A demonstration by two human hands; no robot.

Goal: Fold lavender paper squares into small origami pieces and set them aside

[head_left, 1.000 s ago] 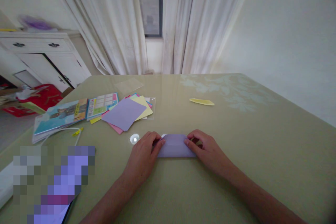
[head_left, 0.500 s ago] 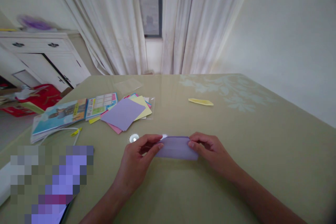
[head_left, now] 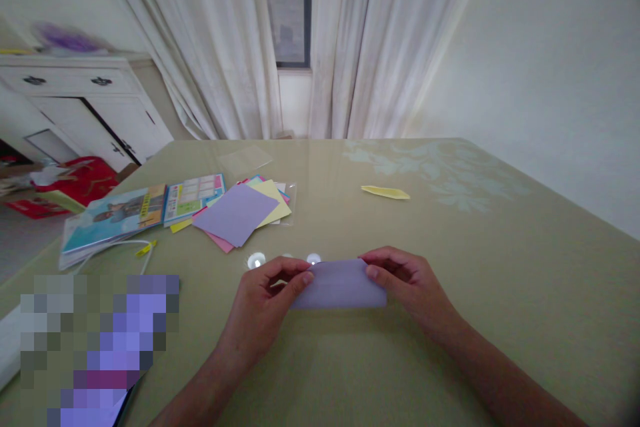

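A folded sheet of purple paper (head_left: pixel 340 285) is held low over the table between my two hands. My left hand (head_left: pixel 273 293) pinches its left end, thumb in front and fingers behind. At the upper right corner, my right hand (head_left: pixel 400 280) grips the paper in the same way. The fingertips behind the sheet are partly hidden. Farther back on the table lies a narrow folded piece of yellow paper (head_left: pixel 385 193), apart from both hands.
To the left, a fanned stack of coloured paper (head_left: pixel 235 213) lies beside a picture booklet (head_left: pixel 117 213). A white cable (head_left: pixel 115 243) with a yellow tag curves near a pixelated area at lower left. Light reflections show on the tabletop (head_left: pixel 320 367). Curtains hang behind.
The purple paper has tilted so more of its front face shows, and it looks slightly wider. My right hand has shifted a little to the right; my left hand stays nearly in place.
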